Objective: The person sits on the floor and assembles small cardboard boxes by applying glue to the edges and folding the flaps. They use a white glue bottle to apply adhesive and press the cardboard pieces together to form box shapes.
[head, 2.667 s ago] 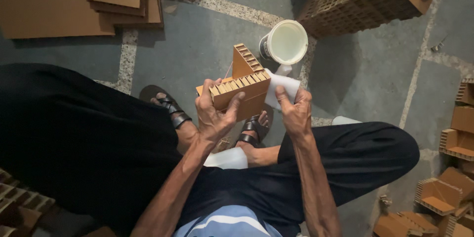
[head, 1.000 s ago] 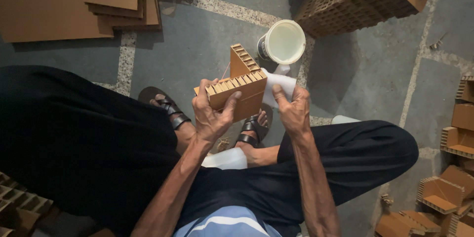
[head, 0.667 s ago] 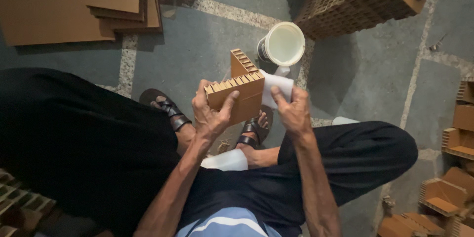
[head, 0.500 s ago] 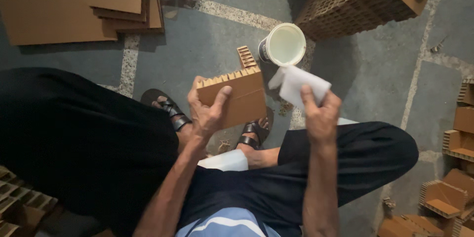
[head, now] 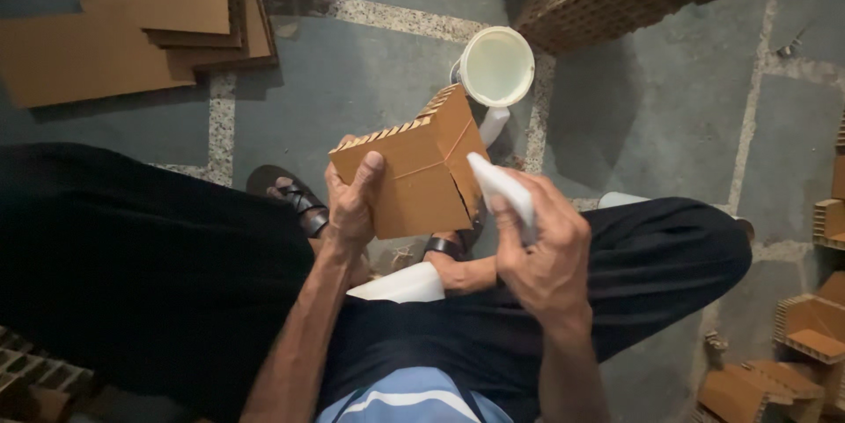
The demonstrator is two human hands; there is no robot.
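Left hand (head: 350, 203) gripping a cardboard block (head: 414, 172) at frame centre, right hand (head: 541, 251) closed around a white cloth (head: 502, 190) touching its edge, white bucket (head: 495, 66) above, flat cardboard sheets (head: 114, 22) upper left on the floor

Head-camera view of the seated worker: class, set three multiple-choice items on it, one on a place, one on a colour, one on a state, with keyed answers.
1. Where is the white cup?
A. On the floor beyond the cardboard piece
B. On the person's lap
C. On the flat sheets

2. What colour is the folded cloth in the right hand?
A. Black
B. White
C. Red

3. How is the cardboard piece held?
A. Lying on the floor
B. Pinned under a foot
C. Raised in the left hand's grip

Answers:
1 A, the white cup stands on the floor past the cardboard piece.
2 B, the right hand grasps a white cloth.
3 C, the left hand holds it up.
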